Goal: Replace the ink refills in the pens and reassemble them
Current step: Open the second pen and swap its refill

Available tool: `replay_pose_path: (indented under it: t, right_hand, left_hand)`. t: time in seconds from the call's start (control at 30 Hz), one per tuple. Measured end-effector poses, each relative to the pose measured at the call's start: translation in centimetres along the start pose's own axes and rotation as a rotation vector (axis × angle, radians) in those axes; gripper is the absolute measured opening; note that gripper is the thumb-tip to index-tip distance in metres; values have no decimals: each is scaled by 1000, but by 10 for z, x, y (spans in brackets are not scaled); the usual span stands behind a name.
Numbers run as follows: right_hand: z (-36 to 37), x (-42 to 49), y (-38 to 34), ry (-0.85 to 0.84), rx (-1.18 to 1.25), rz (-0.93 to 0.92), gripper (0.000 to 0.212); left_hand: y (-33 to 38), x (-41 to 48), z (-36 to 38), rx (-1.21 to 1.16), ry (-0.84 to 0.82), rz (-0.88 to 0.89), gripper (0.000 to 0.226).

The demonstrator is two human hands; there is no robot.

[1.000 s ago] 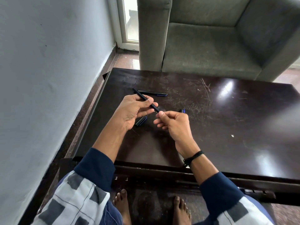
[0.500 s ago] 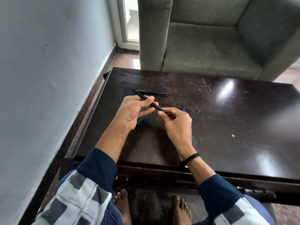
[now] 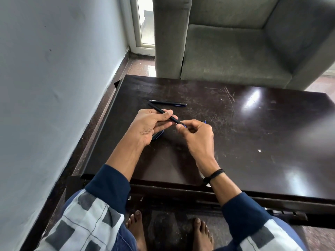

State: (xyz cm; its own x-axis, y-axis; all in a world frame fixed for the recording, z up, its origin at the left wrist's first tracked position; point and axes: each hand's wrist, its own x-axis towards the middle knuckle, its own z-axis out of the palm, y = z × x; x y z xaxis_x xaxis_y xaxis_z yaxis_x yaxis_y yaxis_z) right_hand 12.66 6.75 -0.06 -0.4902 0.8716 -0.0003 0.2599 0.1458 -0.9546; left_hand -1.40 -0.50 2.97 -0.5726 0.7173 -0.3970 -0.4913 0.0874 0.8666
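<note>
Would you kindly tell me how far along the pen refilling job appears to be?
Looks done: one capped pen lies farther back on the table. In hand: the left hand holds a black barrel while the right hand pinches a blue piece at its near end. Remaining: a blue-trimmed part under the left hand and a blue bit past the right hand lie loose.

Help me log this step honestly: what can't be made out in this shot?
Head view only:
- Front end of the pen held by the left hand: covered by the right hand pinching it; refill not visible.
- Blue part on the table: mostly under the left hand.
- Blue piece: behind the right hand, too small.
</note>
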Motion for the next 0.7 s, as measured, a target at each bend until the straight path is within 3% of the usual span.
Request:
replay_pose_path:
  t: [0.13, 0.43, 0.7]
  right_hand:
    - [-1, -1, -3, -58, 186, 90, 10]
    - [-1, 1, 0, -2, 99, 21, 11]
    - [-1, 0, -3, 4, 170, 82, 12]
  left_hand:
    - [0, 1, -2, 7, -27, 3, 23]
    - [-4, 2, 2, 14, -26, -6, 25]
    - [-3, 2, 0, 6, -10, 10, 25]
